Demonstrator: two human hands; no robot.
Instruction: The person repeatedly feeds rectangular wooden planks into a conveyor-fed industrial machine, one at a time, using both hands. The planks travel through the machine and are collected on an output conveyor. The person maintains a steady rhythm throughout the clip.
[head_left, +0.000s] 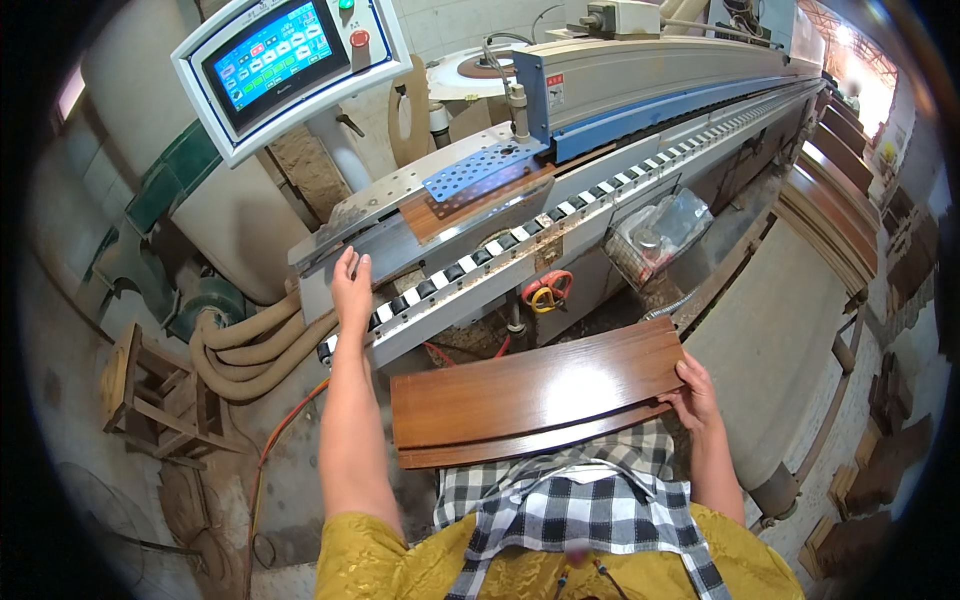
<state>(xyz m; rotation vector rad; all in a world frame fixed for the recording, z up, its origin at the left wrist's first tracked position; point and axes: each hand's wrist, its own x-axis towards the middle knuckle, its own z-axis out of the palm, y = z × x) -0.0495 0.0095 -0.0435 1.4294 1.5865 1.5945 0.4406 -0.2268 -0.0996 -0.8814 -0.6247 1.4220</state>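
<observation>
My right hand (694, 394) grips the right end of two brown, glossy wood panels (536, 382), one overlapping the other, held across my lap over a checked apron. Near the left end of the infeed of a long edge banding machine (667, 75), my left hand (352, 281) is raised with nothing in it, its fingers slightly apart; whether it touches the machine edge I cannot tell. Another brown panel (424, 217) lies on the machine bed, partly under a blue perforated plate (480, 171). A roller rail (465, 266) runs along the machine's near side.
A control panel with a lit screen (274, 56) stands at upper left. Scissors (547, 291) and a wire basket (652, 232) hang below the rail. Dust hoses (247, 352) and a wooden stool (157, 397) are at left. Stacked panels (832, 202) lie at right on a conveyor belt (772, 315).
</observation>
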